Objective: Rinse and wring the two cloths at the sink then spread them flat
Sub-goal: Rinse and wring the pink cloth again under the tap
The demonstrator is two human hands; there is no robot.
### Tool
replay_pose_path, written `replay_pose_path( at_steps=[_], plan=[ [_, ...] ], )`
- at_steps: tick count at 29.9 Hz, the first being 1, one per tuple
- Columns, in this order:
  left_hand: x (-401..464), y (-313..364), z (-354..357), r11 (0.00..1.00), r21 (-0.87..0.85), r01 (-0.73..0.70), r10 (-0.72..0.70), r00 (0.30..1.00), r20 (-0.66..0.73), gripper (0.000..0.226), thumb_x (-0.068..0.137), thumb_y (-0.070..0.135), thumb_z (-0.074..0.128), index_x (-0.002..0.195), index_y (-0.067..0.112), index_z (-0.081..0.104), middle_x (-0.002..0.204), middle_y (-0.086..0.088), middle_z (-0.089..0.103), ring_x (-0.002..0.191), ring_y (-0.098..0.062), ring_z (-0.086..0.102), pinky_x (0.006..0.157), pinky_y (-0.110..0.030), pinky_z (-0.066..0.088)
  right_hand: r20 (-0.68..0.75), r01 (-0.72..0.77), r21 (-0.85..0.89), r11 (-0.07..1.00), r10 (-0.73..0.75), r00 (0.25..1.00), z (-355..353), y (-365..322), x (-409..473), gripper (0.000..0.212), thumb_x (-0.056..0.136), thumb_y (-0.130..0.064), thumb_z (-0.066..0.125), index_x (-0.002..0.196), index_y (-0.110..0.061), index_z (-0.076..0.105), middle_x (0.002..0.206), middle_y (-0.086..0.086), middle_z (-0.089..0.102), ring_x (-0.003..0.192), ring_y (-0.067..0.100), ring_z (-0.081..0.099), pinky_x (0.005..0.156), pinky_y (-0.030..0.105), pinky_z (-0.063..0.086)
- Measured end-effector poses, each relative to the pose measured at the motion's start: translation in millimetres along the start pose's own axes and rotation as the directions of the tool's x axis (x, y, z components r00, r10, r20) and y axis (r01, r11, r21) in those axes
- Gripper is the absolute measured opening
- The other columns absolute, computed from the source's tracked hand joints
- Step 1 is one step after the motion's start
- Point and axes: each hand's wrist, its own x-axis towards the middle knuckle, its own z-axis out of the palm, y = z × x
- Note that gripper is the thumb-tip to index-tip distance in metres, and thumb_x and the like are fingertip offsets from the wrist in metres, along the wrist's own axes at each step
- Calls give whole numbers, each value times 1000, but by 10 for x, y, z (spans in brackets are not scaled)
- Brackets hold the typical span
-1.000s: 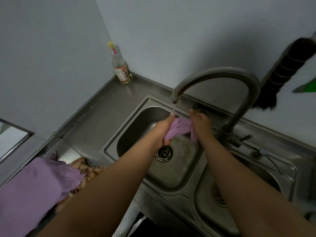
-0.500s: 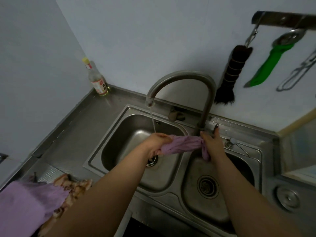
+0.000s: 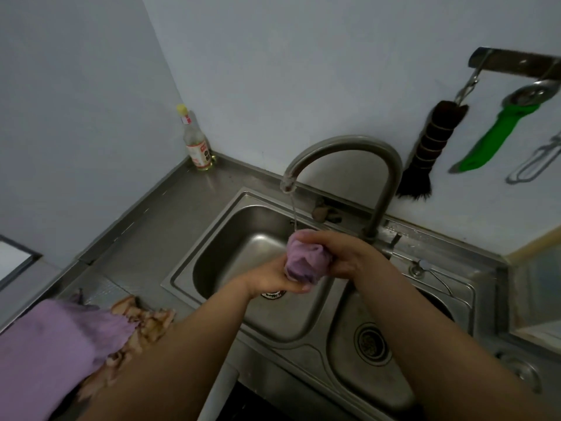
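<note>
1. Step in hand, as I judge it: rinsing and squeezing the first purple cloth, bunched into a ball over the left basin of the sink, just under the tap.
2. A thin stream of water falls from the spout and meets the top of the ball.
3. To do this well, I would keep the wad under the stream, open and close it so water passes through the folds, then twist the two ends opposite ways over the basin so the runoff goes down the drain.
4. Risk, my estimate: a tight ball rinses only its outer layer, so loosening it between squeezes should help.
5. Left hand: below and on the near-left of the ball, palm cupping it from under, fingers curled and pressed against the fabric.
6. Right hand: over the top and right side, fingers wrapped down around the cloth, clamped on it. Both forearms reach in from the near edge and meet at the cloth.
7. The second purple cloth lies in a heap on the counter at near left, partly over a patterned rag. I cannot tell whether it is wet.
</note>
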Motion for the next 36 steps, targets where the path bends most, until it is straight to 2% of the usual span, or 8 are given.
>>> replay_pose_path(
  at_steps=[5,10,14,18,22,28,32,36],
  plan=[
    [-76,-98,43,983,-122,-138,85,928,-364,51,73,2,77,120,1,56,104,-7,65,90,-7,65,81,-20,52,27,-56,183,982,52,998,205,-291,-54,13,74,0,65,86,2,68,72,13,63,53,13,63,43,18,51],
    [-307,-191,-246,970,214,114,-52,960,-276,33,79,9,65,109,11,52,95,-5,62,83,-17,60,76,-32,51,-374,-309,-735,603,18,927,61,-638,-120,20,84,-12,68,103,-6,65,94,10,68,78,19,65,61,26,55],
    [-453,-184,-417,960,250,128,-103,988,-113,21,90,14,58,111,14,55,91,1,60,81,-13,59,77,-25,48,-453,-391,-796,463,-26,891,-101,-693,-30,39,79,-25,75,113,-9,64,104,11,66,94,24,62,78,34,53],
    [-549,-173,-412,904,-265,335,-342,939,19,61,81,21,73,133,7,45,102,-11,60,80,-20,63,76,-38,57,-538,-351,-699,623,-135,832,-12,-540,177,63,82,-36,72,132,-5,51,127,20,57,112,32,57,97,43,48],
    [-541,-134,-111,589,-782,206,-78,977,199,81,63,66,73,118,8,57,100,-9,62,85,-18,63,74,-31,54,-455,16,-620,784,-377,807,404,-194,325,32,85,-13,68,115,-4,59,114,18,64,98,26,64,77,31,55],
    [-561,-4,-5,156,-984,-90,-72,992,-102,86,74,79,46,119,9,63,115,-18,64,105,-31,63,90,-43,50,96,185,-966,181,-413,906,943,428,-82,39,90,-24,57,129,-25,51,117,-1,59,103,12,59,89,29,49],
    [-680,-63,-166,347,-938,26,-178,983,-39,48,73,34,78,111,7,66,107,-17,69,99,-29,66,92,-45,50,178,290,-945,150,-509,842,774,405,-206,31,88,-16,57,115,-28,49,109,-5,61,97,9,62,85,41,56],
    [-739,-33,-404,645,-719,259,-220,964,150,65,74,12,77,132,1,49,111,-19,62,102,-32,61,92,-45,50,562,87,-718,-691,-501,658,345,226,-116,79,75,-11,57,147,-22,26,155,10,23,142,34,22,109,61,30]
  ],
)
